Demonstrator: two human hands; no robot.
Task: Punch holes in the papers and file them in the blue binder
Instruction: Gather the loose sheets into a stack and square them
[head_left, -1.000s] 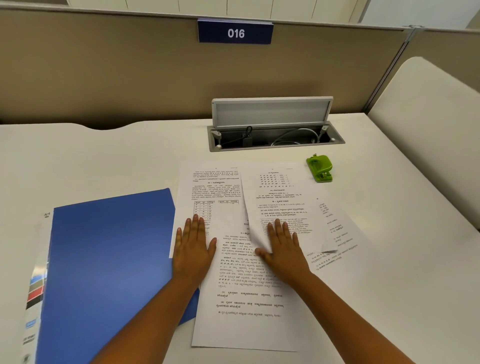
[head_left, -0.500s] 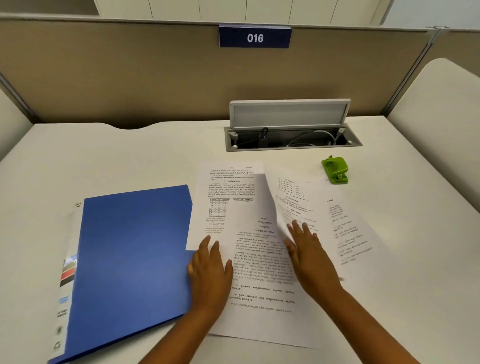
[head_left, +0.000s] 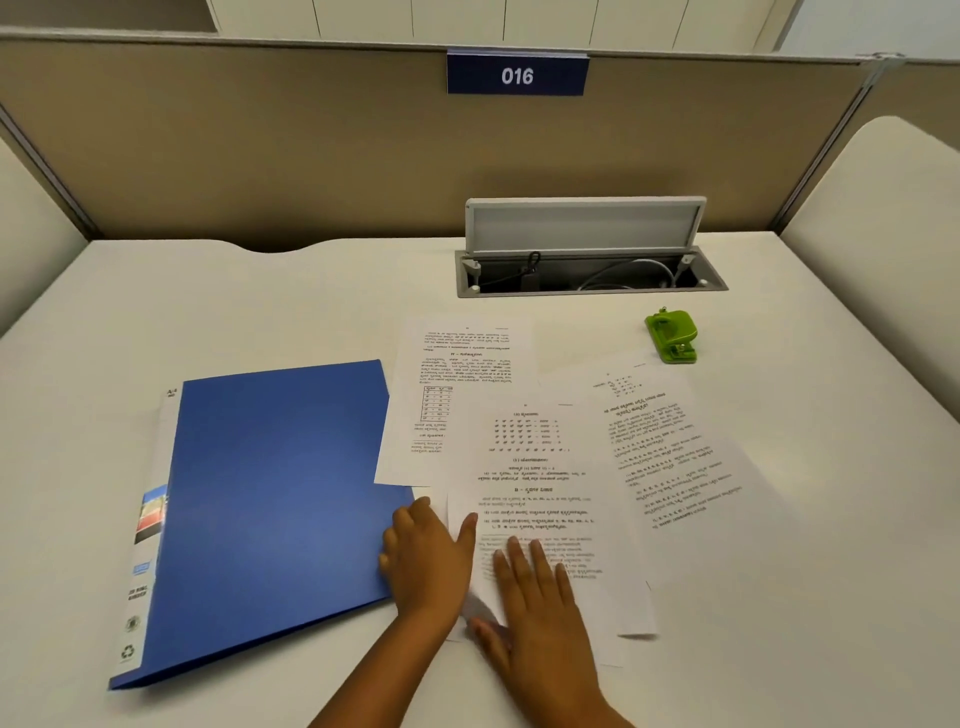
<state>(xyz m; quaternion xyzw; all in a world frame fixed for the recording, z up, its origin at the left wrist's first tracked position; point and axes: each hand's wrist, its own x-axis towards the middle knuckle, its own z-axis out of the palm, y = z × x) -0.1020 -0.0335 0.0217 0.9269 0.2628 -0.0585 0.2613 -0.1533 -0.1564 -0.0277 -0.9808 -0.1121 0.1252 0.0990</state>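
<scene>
The closed blue binder (head_left: 275, 509) lies flat on the left of the desk. Three printed paper sheets are fanned out beside it: a far-left sheet (head_left: 462, 374) overlapping the binder's corner, a middle sheet (head_left: 535, 467) on top, and a right sheet (head_left: 670, 457). The green hole punch (head_left: 671, 335) stands apart beyond the papers. My left hand (head_left: 426, 561) rests on the binder's right edge, its thumb touching the middle sheet's left edge. My right hand (head_left: 540, 603) lies flat, fingers spread, on the near end of the middle sheet.
An open cable hatch (head_left: 589, 275) with its lid raised is sunk into the white desk (head_left: 260, 301) behind the papers. A beige partition (head_left: 311, 156) with a "016" sign closes off the back. Padded side panels stand left and right.
The middle sheet has slid left over the first sheet, uncovering the right sheet. Both hands have drawn back toward me and closer together, and my left hand now sits on the binder's edge.
</scene>
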